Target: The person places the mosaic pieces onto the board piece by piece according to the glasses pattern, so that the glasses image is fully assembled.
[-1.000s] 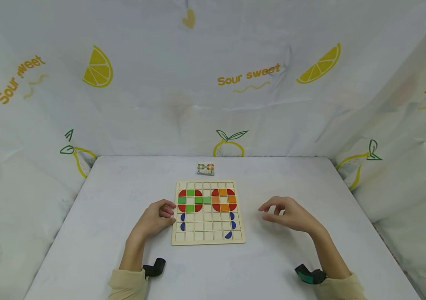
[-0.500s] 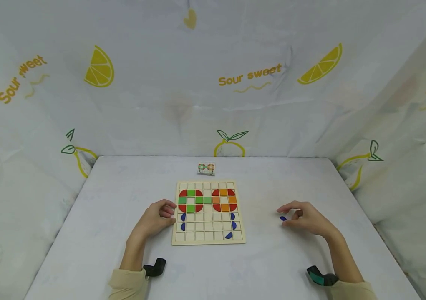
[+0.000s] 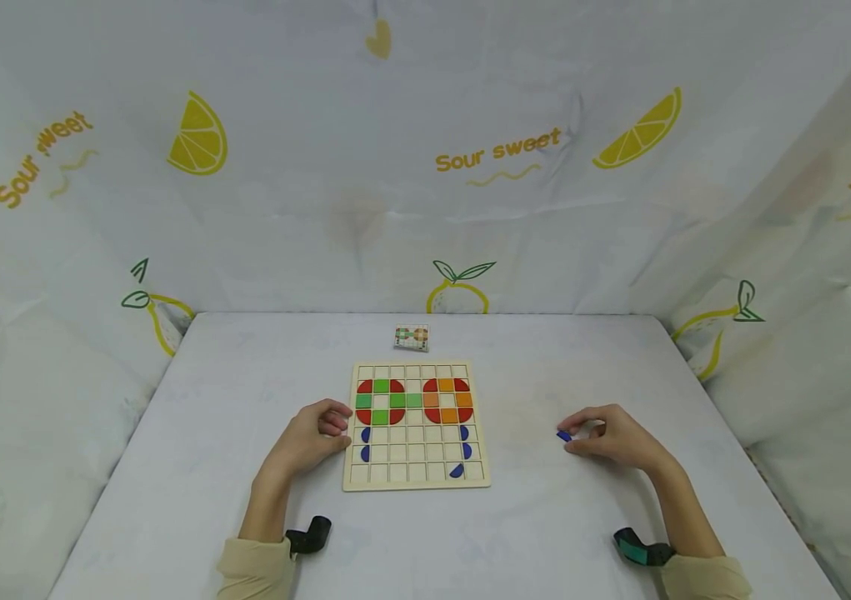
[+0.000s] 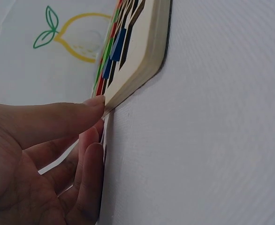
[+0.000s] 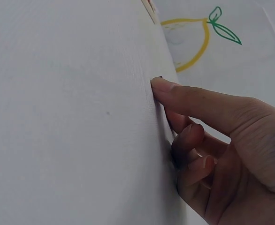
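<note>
A square wooden grid board (image 3: pixel 406 475) lies on the table, bearing red, green, orange and blue flat pieces. At its left edge is my left hand (image 3: pixel 310 437), thumb and fingertips touching the rim with the fingers loosely bent. In the left wrist view the thumb (image 4: pixel 67 117) meets the board's side (image 4: pixel 137 70). To the right of the board, my right hand (image 3: pixel 608 437) pinches a small blue half-circle piece (image 3: pixel 563 435) between thumb and forefinger, low over the cloth. In the right wrist view the fingers (image 5: pixel 194 140) mostly hide this piece.
A small pattern card (image 3: pixel 412 337) stands behind the board, showing a like coloured design. White cloth (image 3: pixel 530 517) covers the table. A white printed curtain (image 3: pixel 320 208) encloses the back and sides. Several blue half-circles (image 3: pixel 466 451) lie on the board's nearer rows.
My right hand has moved right, away from the board, and taken hold of a blue half-circle piece, which has tilted in the fingers. My left hand stays at the board's edge.
</note>
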Demonstrator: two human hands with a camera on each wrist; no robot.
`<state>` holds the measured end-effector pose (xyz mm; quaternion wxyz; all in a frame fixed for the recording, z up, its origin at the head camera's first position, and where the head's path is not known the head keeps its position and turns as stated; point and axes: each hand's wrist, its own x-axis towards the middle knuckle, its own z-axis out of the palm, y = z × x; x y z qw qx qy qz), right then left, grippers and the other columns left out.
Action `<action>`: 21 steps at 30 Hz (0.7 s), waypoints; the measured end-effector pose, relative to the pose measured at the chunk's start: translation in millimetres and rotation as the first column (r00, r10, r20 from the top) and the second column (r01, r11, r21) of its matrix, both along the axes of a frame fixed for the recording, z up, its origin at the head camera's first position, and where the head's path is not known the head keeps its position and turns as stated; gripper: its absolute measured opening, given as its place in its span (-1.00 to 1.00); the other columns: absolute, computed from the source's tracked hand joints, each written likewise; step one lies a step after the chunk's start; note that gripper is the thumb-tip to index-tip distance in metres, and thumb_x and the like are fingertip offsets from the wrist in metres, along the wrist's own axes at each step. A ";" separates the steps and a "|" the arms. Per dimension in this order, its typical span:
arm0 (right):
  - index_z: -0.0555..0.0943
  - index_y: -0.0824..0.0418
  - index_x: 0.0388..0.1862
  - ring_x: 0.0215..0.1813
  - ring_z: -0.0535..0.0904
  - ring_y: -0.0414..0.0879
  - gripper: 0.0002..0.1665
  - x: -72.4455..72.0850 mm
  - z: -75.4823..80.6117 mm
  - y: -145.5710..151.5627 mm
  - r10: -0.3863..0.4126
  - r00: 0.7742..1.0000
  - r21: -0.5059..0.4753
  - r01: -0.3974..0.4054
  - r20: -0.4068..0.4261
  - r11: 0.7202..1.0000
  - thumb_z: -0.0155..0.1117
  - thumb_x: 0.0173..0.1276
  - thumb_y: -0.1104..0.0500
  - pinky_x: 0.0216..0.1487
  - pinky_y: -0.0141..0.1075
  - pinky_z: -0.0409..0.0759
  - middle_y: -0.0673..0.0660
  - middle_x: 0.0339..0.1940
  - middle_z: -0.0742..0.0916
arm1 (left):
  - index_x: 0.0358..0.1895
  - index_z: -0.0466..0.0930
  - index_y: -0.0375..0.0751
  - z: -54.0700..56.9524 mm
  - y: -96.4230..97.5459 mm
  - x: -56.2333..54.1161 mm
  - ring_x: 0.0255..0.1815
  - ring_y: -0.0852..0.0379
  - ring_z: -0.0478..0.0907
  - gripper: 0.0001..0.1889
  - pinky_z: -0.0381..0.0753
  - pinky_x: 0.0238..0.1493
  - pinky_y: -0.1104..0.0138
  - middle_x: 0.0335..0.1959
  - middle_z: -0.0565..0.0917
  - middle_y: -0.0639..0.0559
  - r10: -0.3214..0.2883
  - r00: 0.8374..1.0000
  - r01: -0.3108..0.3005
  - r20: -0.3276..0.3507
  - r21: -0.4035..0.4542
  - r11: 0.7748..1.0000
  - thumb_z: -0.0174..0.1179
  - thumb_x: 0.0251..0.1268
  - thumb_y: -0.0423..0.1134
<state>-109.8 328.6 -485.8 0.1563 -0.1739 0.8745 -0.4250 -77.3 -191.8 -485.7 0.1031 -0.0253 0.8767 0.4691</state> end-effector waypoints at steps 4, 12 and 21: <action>0.82 0.27 -0.02 -0.46 0.48 -0.34 -0.73 -0.2 -0.2 -1.5 -0.011 1.000 0.030 0.011 -0.004 0.999 0.60 0.33 0.22 -0.39 -0.41 0.49 0.16 -0.21 0.81 | 0.14 0.68 -0.27 -0.4 0.0 -0.2 -0.15 0.12 0.61 -0.63 0.62 -0.05 0.34 -0.12 0.71 -0.07 -0.001 1.000 0.001 0.000 0.000 1.000 0.48 0.28 -0.45; 0.80 0.25 -0.05 -0.38 0.53 -0.35 -0.82 2.5 2.2 -8.8 0.038 0.998 0.062 -0.034 -0.052 0.997 0.52 0.43 0.22 -0.32 -0.43 0.54 0.11 -0.18 0.81 | 0.14 0.68 -0.27 -1.1 -0.7 -0.1 -0.15 0.12 0.61 -0.63 0.62 -0.05 0.34 -0.12 0.71 -0.07 0.000 1.000 0.000 -0.001 -0.001 1.000 0.48 0.28 -0.45; 0.74 0.25 -0.01 -0.27 0.59 -0.31 -0.85 3.7 7.3 -26.7 0.071 0.997 0.043 -0.070 -0.031 0.997 0.41 0.55 0.19 -0.23 -0.43 0.58 0.21 -0.03 0.80 | 0.14 0.68 -0.28 -0.4 -0.6 -0.2 -0.15 0.12 0.61 -0.62 0.60 -0.07 0.37 -0.12 0.70 -0.07 -0.006 1.000 0.006 -0.002 0.012 1.000 0.47 0.27 -0.46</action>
